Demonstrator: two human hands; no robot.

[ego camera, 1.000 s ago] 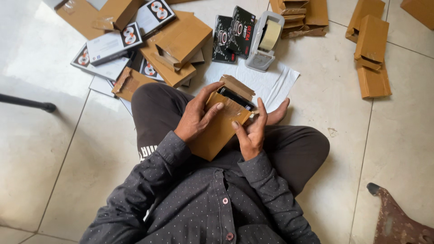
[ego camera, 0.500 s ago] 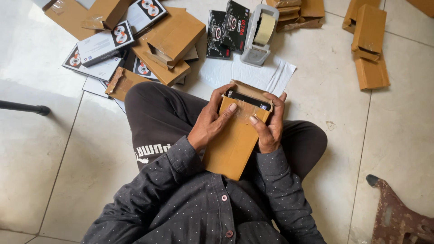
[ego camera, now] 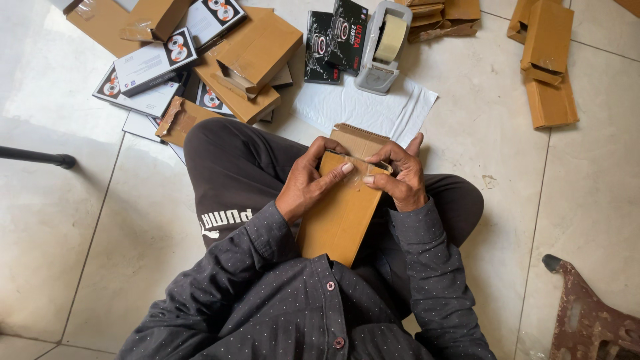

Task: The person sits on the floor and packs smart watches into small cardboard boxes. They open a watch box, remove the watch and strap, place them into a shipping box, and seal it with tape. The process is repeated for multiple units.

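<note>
Pale tile floor (ego camera: 87, 220) carries everything, and at its far left edge a dark rod (ego camera: 37, 157) with a rounded end lies across it. Above that, a loose heap of white and black printed cartons (ego camera: 150, 65) mixes with brown cardboard boxes (ego camera: 257, 53), several with open flaps.

Next comes the left hand (ego camera: 308, 183), which grips the left edge of a flat cardboard box (ego camera: 341, 213) held on the person's lap, the thumb pressed flat on its front face near the top. That box stands tilted, with its lower end close to the dark dotted shirt (ego camera: 293, 313) and its open top flap (ego camera: 360, 139) pointing away toward the floor. A strip of clear tape crosses the box's upper edge between the 2 thumbs.

On the box's other side, the right hand (ego camera: 399, 179) closes round the right upper corner, thumb on the front and fingers behind.

Beyond the hands, 2 black cartons (ego camera: 337, 40) lie beside a grey tape dispenser (ego camera: 381, 50), which stands on a white padded sheet (ego camera: 363, 107). Farther right, more folded brown boxes (ego camera: 547, 63) lie flat, and a rusty metal piece (ego camera: 587, 317) sits in the lower right corner.
</note>
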